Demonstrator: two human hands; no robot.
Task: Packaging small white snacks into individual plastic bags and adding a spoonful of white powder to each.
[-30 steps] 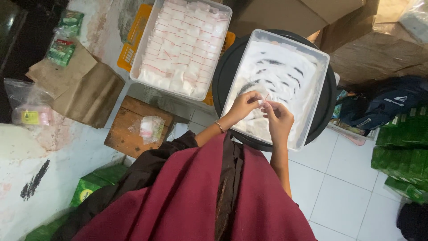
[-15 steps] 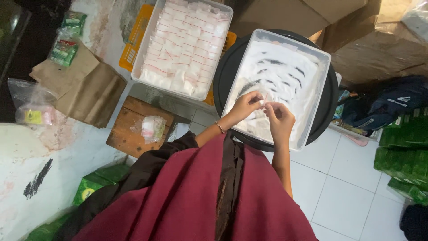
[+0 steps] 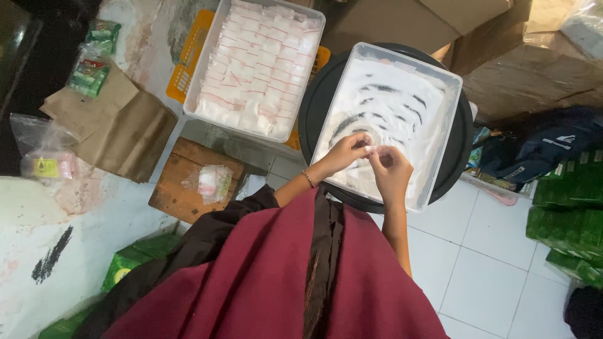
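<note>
Small clear packet point(image 3: 370, 149) sits pinched between both hands, right above the near end of the tray of white powder point(image 3: 402, 94). Left hand point(image 3: 344, 154) has its fingers curled narrow on the packet's left edge; right hand point(image 3: 391, 171) grips the other side, fingers closed tight. That tray rests on a round black stand point(image 3: 461, 150). Off to the left, a second clear bin point(image 3: 207, 69) is packed with filled sachets, and a wooden stool point(image 3: 182, 185) carries a small bundle of bags.
</note>
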